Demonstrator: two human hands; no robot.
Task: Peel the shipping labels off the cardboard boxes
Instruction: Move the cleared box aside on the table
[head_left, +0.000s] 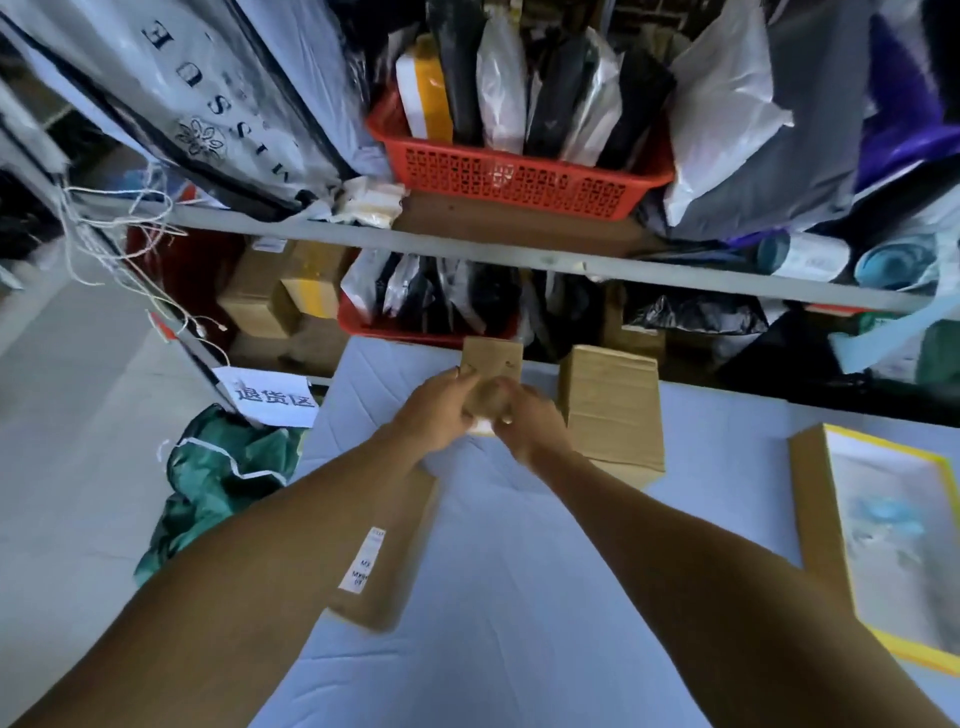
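A small cardboard box (492, 364) is held up over the far middle of the blue table (519, 571). My left hand (434, 410) grips its left side, thumb on top. My right hand (527, 423) curls round its lower right part, and a bit of white label (482, 427) shows between the two hands. Motion blur hides the fingertips. A larger cardboard box (613, 410) stands just right of my hands. Another box (387, 561) with a narrow white label (362, 558) lies under my left forearm.
A flat box (883, 535) with yellow tape edges and a large label lies at the right table edge. Shelves behind hold red baskets (519, 182) of mailer bags and more cartons. A green bag (218, 478) sits on the floor at left, beside a white paper sign (272, 397).
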